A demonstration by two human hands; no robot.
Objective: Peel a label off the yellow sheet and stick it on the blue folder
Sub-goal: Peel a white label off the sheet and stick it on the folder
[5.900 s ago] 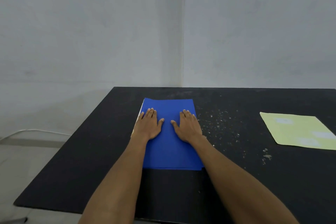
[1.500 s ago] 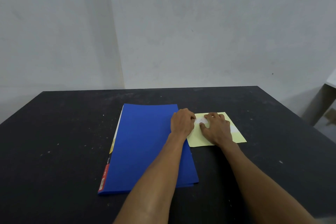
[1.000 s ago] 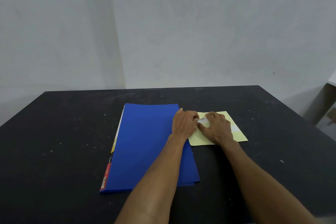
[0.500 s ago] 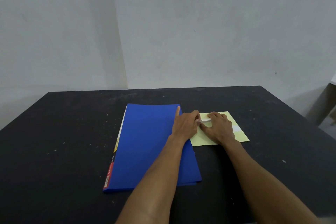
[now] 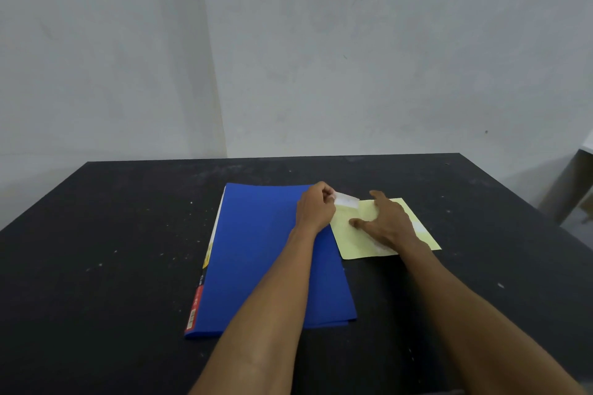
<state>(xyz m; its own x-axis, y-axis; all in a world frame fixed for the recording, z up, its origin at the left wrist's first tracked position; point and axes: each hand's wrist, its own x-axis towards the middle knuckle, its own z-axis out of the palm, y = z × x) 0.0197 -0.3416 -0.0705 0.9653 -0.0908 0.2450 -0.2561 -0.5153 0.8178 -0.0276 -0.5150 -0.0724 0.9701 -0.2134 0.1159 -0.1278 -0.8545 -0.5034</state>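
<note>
so, left hand: left hand (image 5: 316, 210) is curled, pinching one end of the white label (image 5: 347, 200) so it can lift it off the sheet.
label: raised at the pinched end, its far end looks close to the sheet's top-left corner; whether it is fully free is hard to tell.
right hand: right hand (image 5: 386, 221) lies spread and flat on the yellow sheet (image 5: 353, 242), grasping nothing, probably pinning the sheet so it does not rise with the label.
sheet: flat on the black table (image 5: 112, 250), its left edge touching or just overlapping the folder.
folder: blue folder (image 5: 266, 260) lies closed just left of the sheet, within easy reach for sticking; nothing stuck on it yet.
hidden: the left fingertips are tucked behind the knuckles, so the exact grip is unseen; other labels on the sheet are faint and partly under the right hand.
</note>
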